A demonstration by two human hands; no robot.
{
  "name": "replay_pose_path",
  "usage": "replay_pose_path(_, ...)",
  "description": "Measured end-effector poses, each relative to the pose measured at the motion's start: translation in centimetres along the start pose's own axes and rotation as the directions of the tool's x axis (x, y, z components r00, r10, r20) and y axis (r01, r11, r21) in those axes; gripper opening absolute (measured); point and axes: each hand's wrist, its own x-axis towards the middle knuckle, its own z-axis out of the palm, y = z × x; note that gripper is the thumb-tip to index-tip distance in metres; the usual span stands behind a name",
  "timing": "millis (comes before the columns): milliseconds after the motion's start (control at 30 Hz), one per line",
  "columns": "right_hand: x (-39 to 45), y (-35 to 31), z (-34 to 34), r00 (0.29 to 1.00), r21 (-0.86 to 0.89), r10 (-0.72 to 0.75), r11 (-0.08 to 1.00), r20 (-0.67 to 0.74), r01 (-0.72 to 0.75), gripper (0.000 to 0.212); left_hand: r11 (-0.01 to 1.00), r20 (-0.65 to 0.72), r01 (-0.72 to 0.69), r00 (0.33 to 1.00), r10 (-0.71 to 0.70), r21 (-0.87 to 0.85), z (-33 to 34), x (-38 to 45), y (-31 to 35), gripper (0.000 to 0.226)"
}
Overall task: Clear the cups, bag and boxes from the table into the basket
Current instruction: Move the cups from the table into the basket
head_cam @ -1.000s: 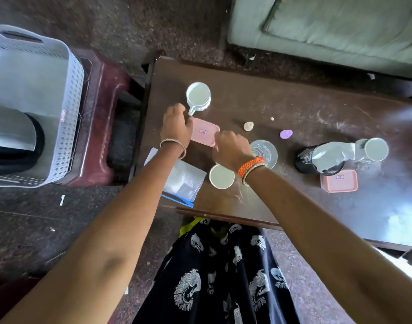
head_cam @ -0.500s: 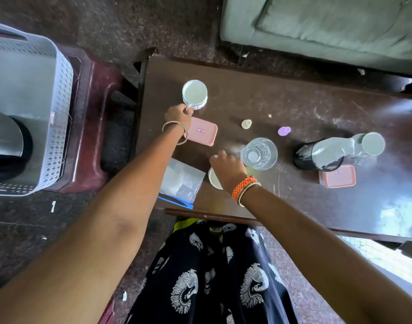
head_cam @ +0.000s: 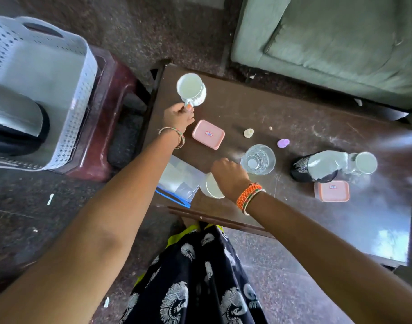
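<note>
Left hand (head_cam: pixel 177 115): fingers pinch the handle of the white mug (head_cam: pixel 191 91), which stands upright near the far left corner of the worktop (head_cam: pixel 294 118); handle points back toward the wrist. Right hand (head_cam: pixel 228 170): fingers curled over the rim of a paper cup (head_cam: pixel 211 187) at the near edge, gripping it from above (contact side is hidden by the knuckles). The basket (head_cam: pixel 83 73) sits on a stool off the worktop's left end, so the mug lies nearer it than the cup, and the left hand has the shorter carry; judged next move is a leftward swing over the worktop's edge. Still to clear: the plastic bag (head_cam: pixel 179 176) just left of the paper cup, a pink box (head_cam: pixel 208 134) between the two hands, a second pink box (head_cam: pixel 331 191) well to the right. A glass (head_cam: pixel 258 159) stands just beside the right hand.
</note>
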Motion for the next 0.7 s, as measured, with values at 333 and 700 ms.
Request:
replay_pose_path(333,-0.7,-1.5,-10.7,0.971,0.191,0.144,0.976,-0.190,-0.108,0.028,0.923,-0.245,-0.386,0.893,0.377,0.013,-9.0,-8.0,6.3,0.018)
replay_pose_path(700,9.6,-10.0,-21.0,0.958,0.679,0.235,0.732,-0.164,-0.063,0.041,0.899,-0.541,-0.407,0.726,0.425,0.160,-18.3,-6.8,10.9,0.013)
